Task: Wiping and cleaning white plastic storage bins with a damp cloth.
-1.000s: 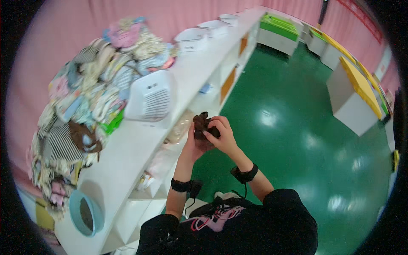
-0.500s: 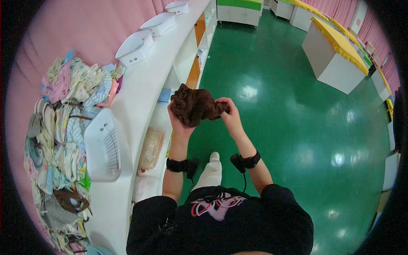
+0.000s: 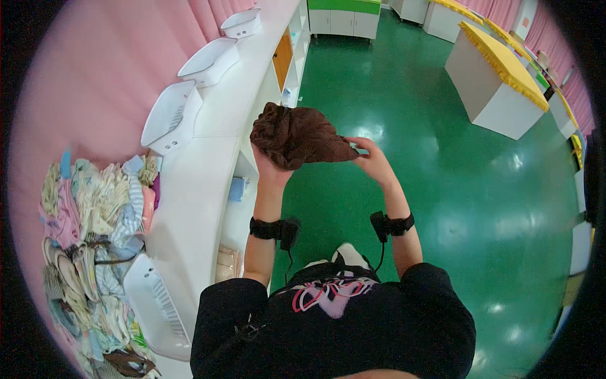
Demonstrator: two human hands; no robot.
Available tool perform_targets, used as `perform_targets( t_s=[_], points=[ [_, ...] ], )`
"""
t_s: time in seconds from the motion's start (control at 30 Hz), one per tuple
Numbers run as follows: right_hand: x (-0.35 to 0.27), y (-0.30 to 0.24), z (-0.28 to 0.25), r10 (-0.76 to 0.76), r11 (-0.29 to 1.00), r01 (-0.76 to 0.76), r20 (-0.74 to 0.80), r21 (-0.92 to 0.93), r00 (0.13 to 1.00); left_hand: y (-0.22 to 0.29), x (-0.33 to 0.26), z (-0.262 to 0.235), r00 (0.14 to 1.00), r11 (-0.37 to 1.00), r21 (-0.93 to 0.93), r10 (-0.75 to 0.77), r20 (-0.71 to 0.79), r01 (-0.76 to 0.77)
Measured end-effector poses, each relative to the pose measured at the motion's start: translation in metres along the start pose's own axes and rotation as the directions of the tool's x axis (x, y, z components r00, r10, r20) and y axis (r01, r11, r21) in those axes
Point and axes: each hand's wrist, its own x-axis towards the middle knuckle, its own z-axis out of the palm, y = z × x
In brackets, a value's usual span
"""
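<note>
We hold a crumpled dark brown cloth (image 3: 297,134) up over the green floor (image 3: 454,189), beside the long white table (image 3: 208,158). Our left hand (image 3: 270,165) bunches it underneath; our right hand (image 3: 372,159) pinches one corner. That thin pinch could slip, dropping the cloth.

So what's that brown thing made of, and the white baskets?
The brown thing looks like soft cloth, maybe fleece or knit: it crumples and droops between both hands, matte. The baskets look like hard plastic: smooth white walls with moulded slots.
</note>
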Motion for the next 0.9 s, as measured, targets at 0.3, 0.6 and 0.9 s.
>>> perform_targets(
  t_s=[0.3,0.6,0.9],
  points=[
    [0.161,0.049,-0.046,-0.129,0.899,-0.014,0.296,0.439,0.946,-0.010,0.148,-0.045,0.999,0.998,0.066,0.015,0.038,-0.018],
    [0.351,0.058,-0.016,-0.298,0.837,-0.068,0.556,0.544,0.776,0.018,0.272,-0.086,1.000,0.997,0.080,-0.009,0.006,0.009],
    [0.493,0.119,0.051,-0.182,0.919,-0.043,0.520,0.391,0.834,0.077,0.355,-0.121,0.909,0.928,0.301,-0.081,-0.410,0.219]
  ],
)
